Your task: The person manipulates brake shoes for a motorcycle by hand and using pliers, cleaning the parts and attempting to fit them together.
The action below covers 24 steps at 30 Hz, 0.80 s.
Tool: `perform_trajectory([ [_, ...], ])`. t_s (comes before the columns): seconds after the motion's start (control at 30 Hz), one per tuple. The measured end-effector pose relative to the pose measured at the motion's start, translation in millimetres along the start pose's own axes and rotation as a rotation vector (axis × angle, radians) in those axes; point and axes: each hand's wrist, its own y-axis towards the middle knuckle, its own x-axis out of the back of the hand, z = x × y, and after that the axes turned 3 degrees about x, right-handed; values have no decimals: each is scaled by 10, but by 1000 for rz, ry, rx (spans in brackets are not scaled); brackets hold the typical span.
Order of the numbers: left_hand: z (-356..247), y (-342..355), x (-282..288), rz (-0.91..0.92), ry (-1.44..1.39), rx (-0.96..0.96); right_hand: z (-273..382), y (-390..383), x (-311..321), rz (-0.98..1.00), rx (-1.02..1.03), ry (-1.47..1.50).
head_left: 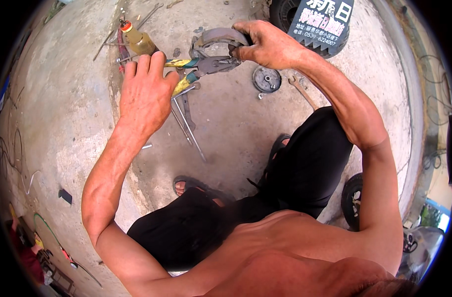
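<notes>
My left hand (144, 94) is closed around the yellow-and-green handles of a pair of pliers (213, 65). The pliers' dark jaws point right and meet the lower right part of a pair of curved, worn brake shoes (220, 35). Fingers and thumb of my right hand (269, 44) pinch the right end of these shoes, close to the jaw tips. Exactly what the jaws bite on is too small to make out. Beyond my left hand, a bottle (138, 40) of yellowish liquid with a red cap stands on the concrete, its lower end partly covered by my fingers.
A round metal brake plate (267, 79) and an open-ended wrench (303, 92) lie below my right forearm. Thin metal rods (190, 121) lie between my feet and the pliers. At the far right is a tyre (284, 14) with a dark printed flap (321, 27). Another wheel (352, 200) is beside my right arm.
</notes>
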Motion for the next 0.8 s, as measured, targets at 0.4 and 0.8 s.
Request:
perform_trajectory([
  [0.4, 135, -24, -163, 57, -118, -31, 18, -5, -91, 56, -26, -49],
  [0.8, 229, -40, -279, -18, -79, -23, -63, 28, -68, 58, 12, 95],
])
